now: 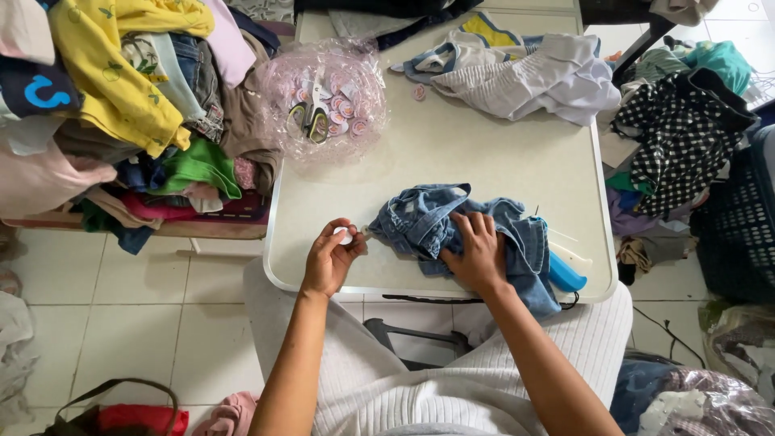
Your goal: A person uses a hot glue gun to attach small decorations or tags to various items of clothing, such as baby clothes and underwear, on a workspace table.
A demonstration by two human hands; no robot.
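Note:
A crumpled blue denim garment (428, 216) lies on the near part of a white table (484, 153). My right hand (476, 252) presses flat on the denim with fingers spread. My left hand (331, 257) is just left of the garment at the table's front edge, pinching a small white round piece (345, 235) between thumb and fingers. A blue-handled tool (565, 274) pokes out from under the denim at its right side.
A clear plastic bag (323, 101) of small pink round tags and scissors sits at the table's far left. White and striped clothes (525, 73) lie at the far side. A heap of mixed clothes (121, 113) stands to the left, a black basket (739, 230) and more clothes to the right.

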